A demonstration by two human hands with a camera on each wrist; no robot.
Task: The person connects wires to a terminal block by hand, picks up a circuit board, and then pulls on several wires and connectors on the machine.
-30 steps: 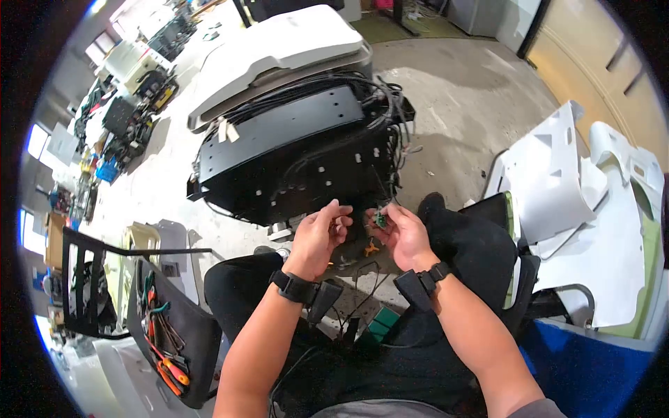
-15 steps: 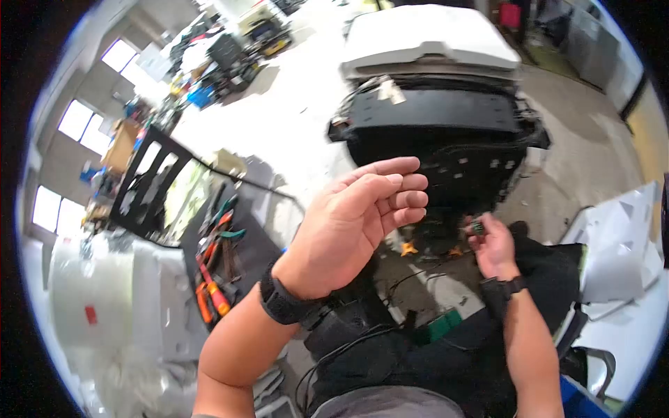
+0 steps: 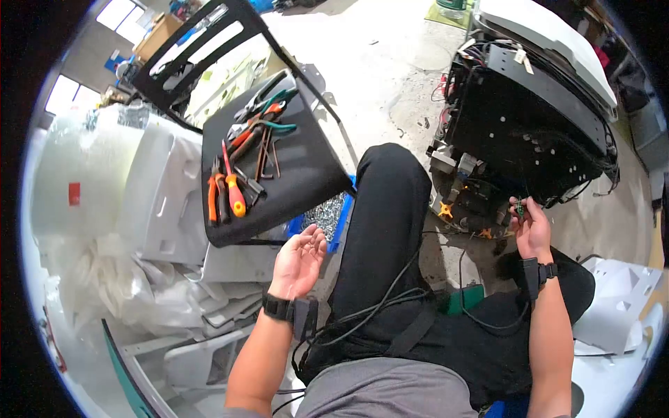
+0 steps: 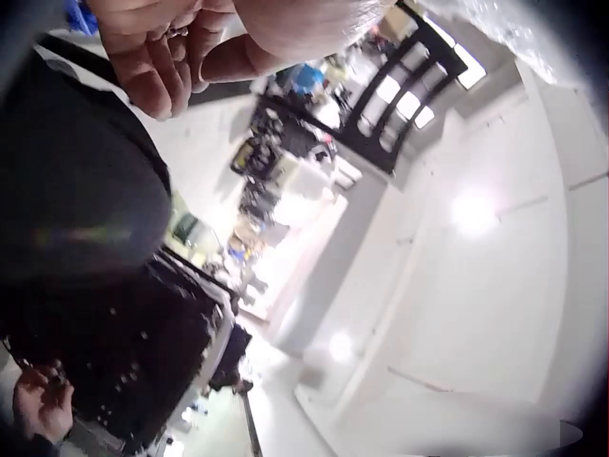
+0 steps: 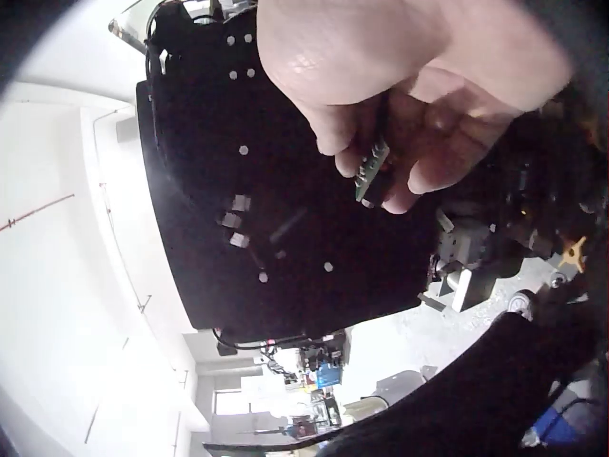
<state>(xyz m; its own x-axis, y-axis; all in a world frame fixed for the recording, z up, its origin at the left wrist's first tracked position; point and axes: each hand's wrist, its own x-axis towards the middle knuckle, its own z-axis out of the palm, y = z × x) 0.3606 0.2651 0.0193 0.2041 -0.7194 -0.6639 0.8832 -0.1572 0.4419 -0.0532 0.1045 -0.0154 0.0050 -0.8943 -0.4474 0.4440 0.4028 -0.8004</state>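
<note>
Near the blue tray of small metal parts (image 3: pixel 324 217), my left hand (image 3: pixel 296 261) is palm up with its fingers loosely bent. In the left wrist view, tiny shiny specks show among the fingers of my left hand (image 4: pixel 186 48); I cannot tell what they are. My right hand (image 3: pixel 533 230) pinches a small green circuit board (image 3: pixel 520 209) in front of the black machine panel (image 3: pixel 509 118). The right wrist view shows the board (image 5: pixel 372 171) between the thumb and fingers of my right hand (image 5: pixel 400 95).
A black chair seat (image 3: pixel 293 171) bears pliers, hex keys and a red-yellow screwdriver (image 3: pixel 235 195). White plastic covers (image 3: pixel 167 195) stand at the left, others (image 3: pixel 617 306) at the right. Orange knobs (image 3: pixel 444 210) sit under the machine, and black cables (image 3: pixel 376 306) cross the lap.
The view has swung left towards the chair and tray. My left hand has left the machine and lowered beside the tray. My right hand stays by the machine with the green board.
</note>
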